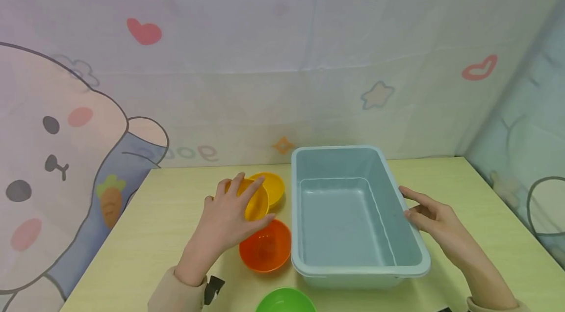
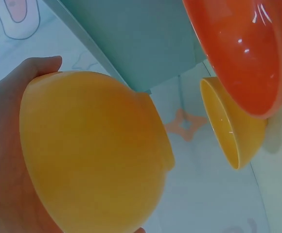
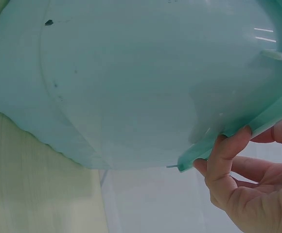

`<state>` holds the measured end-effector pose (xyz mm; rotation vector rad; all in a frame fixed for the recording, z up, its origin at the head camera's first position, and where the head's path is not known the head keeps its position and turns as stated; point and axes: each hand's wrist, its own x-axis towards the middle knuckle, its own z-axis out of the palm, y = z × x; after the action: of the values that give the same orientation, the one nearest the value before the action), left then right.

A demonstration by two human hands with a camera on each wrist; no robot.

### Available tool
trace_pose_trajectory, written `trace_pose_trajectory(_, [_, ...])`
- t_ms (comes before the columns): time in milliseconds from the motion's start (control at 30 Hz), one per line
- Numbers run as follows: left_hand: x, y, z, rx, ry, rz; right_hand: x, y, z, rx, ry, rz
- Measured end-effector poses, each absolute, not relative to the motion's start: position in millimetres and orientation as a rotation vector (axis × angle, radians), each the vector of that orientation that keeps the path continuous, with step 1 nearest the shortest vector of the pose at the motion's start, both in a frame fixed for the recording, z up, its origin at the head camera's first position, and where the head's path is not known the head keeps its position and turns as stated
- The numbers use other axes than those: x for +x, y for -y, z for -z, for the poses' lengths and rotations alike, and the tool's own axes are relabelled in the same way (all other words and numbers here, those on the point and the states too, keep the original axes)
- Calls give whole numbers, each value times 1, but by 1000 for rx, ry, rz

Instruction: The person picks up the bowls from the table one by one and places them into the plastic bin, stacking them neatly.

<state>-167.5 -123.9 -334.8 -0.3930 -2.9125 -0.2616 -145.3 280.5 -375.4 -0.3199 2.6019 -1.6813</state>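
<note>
My left hand (image 1: 227, 216) grips a yellow bowl (image 2: 95, 150) from above, thumb on one side of its rim and fingers on the other. In the left wrist view its base ring faces right, toward a second, smaller-looking yellow bowl (image 1: 274, 188) on the table behind it. Just under my left thumb in the head view sits an orange bowl (image 1: 266, 253). On the other side, my right hand (image 1: 434, 221) holds the right rim of a light blue plastic basin (image 1: 359, 271); in the right wrist view its fingertips lie along the rim's underside. Nothing lies inside the basin.
A green bowl (image 1: 286, 302) stands at the near edge of the head view, partly cut off. The pale wooden table (image 1: 145, 253) ends at a printed cloth backdrop (image 1: 247, 106) close behind the basin and bowls. Another cloth (image 1: 529, 155) hangs on the right.
</note>
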Motion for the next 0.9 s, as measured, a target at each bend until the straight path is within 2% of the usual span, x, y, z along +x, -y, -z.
trace_pose_trajectory(900, [-176,91,304,-475,2878,267,-146,-281,375,-304,-2593,1676])
